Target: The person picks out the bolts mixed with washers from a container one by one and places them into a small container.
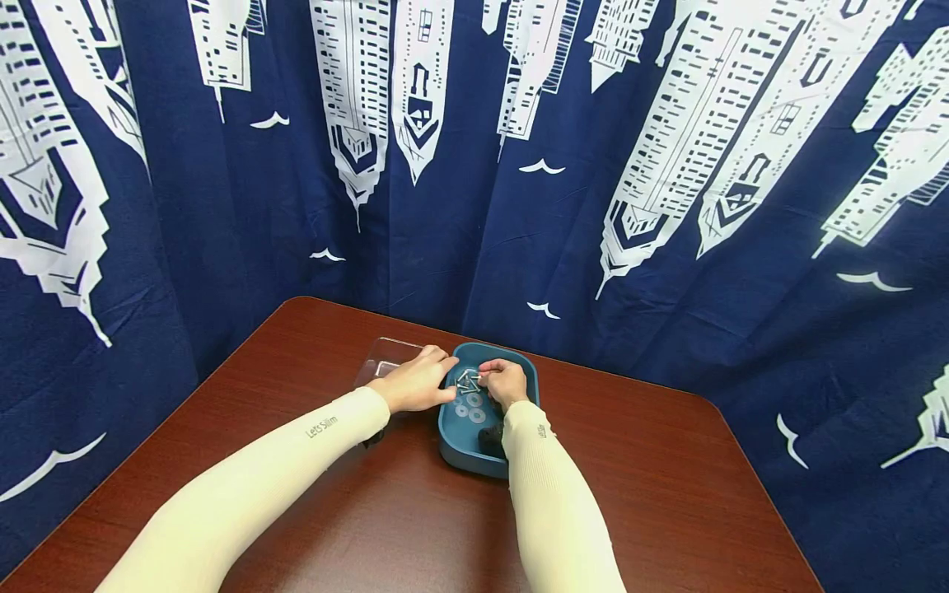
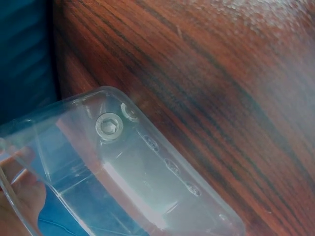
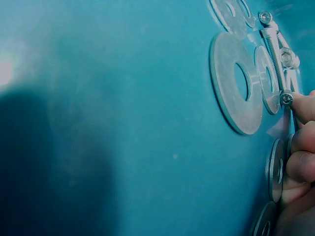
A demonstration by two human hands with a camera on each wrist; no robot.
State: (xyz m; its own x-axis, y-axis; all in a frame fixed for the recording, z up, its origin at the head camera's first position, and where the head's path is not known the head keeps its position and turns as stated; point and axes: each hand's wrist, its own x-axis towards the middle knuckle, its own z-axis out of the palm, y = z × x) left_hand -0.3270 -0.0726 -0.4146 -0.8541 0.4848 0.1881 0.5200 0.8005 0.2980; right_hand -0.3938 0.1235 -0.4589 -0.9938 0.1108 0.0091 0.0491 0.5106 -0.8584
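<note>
My right hand [image 1: 504, 383] reaches into a blue tray [image 1: 463, 463], fingers curled at a small heap of socket-head bolts [image 1: 467, 381]. In the right wrist view its fingertips [image 3: 303, 105] pinch at a bolt [image 3: 286, 98] whose head shows; the grip itself is partly hidden. Flat metal washers [image 3: 229, 83] lie beside the bolts. My left hand [image 1: 417, 383] lies over the tray's left rim with fingers extended and thumb apart. Below and beyond it stands a clear plastic box [image 1: 378, 354], partly covered by the hand. One bolt head [image 2: 109, 127] shows inside the box.
Tray and box stand side by side towards the back of a brown wooden table [image 1: 630, 461]. Behind the table hangs a blue curtain [image 1: 460, 247] with white building prints. A black device [image 1: 374, 438] sits under the left wrist.
</note>
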